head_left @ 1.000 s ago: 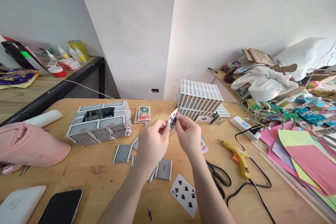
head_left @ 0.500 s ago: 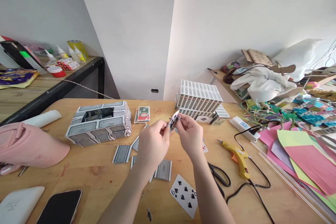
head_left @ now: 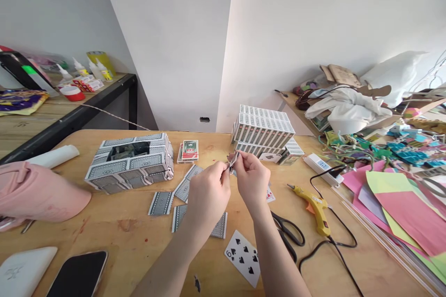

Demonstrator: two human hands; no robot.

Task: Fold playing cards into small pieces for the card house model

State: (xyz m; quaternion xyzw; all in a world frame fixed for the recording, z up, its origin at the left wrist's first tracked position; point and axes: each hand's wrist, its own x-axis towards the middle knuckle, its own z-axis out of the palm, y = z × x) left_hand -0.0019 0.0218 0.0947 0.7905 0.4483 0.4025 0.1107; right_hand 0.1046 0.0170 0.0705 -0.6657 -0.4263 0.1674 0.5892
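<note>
Above the middle of the wooden table (head_left: 114, 236), my left hand (head_left: 208, 194) and my right hand (head_left: 251, 177) pinch one small folded playing card (head_left: 233, 161) between their fingertips. The card is bent almost edge-on to me. Several grey-backed cards (head_left: 161, 203) lie face down on the table under and left of my hands. A nine of spades (head_left: 243, 256) lies face up near my right forearm. A box covered in card backs (head_left: 129, 161) stands to the left.
Stacked card packs (head_left: 264, 131) stand behind my hands. Black scissors (head_left: 287, 232), a yellow glue gun (head_left: 312, 203) with its cord and a power strip (head_left: 322, 167) lie right. Coloured paper (head_left: 404, 202) covers the right edge. A pink cap (head_left: 38, 192), phone (head_left: 79, 274) and white case (head_left: 24, 269) sit left.
Both hands have lowered slightly and folded the card tighter, so its face, visible before, is now nearly hidden. More of the face-down cards beneath show.
</note>
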